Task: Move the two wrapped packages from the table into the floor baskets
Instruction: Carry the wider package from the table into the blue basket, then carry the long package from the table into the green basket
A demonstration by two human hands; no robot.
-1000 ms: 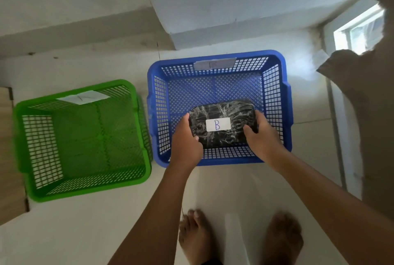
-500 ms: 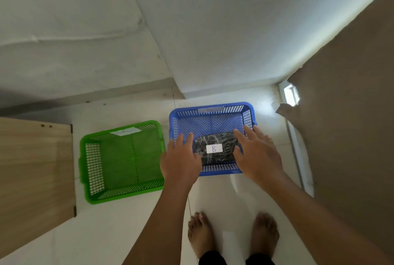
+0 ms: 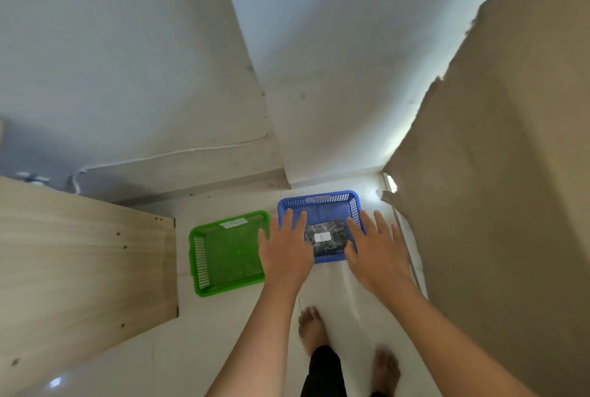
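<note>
We stand over the floor (image 3: 242, 333) with the wooden table (image 3: 79, 262) on our left, its near corner just beside the green basket (image 3: 223, 286). That basket looks empty. Beside it, against the back wall, the blue basket (image 3: 319, 197) holds the wrapped package (image 3: 325, 234) marked B, its long axis running left to right along the basket's near edge. Our left hand (image 3: 285, 256) and right hand (image 3: 376, 256) hover above it, fingers spread, gripping nothing. Any second package is not in view; we judge it lies tableward, so our left hand is nearer.
</note>
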